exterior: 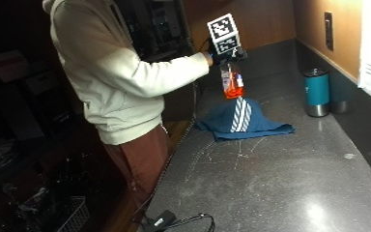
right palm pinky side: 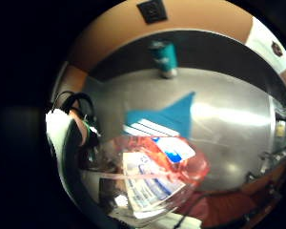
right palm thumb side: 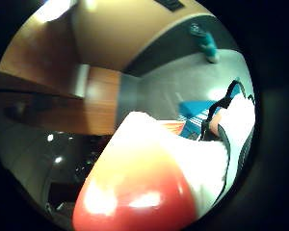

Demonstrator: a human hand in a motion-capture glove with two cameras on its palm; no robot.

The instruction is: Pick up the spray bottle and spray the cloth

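Your counter (exterior: 288, 183) carries the blue cloth (exterior: 240, 121) bunched near its left edge, and a teal tumbler (exterior: 317, 92) stands far right by the wall. Your right hand (exterior: 221, 52) grips the bottle (exterior: 232, 82) by its top — held in the air just above the cloth, red liquid low inside.

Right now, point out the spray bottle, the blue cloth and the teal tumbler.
spray bottle (exterior: 232, 84): outside view, its orange-filled lower body.
blue cloth (exterior: 242, 120): outside view, middle of the heap, by the white stripes.
teal tumbler (exterior: 317, 89): outside view, its teal side.
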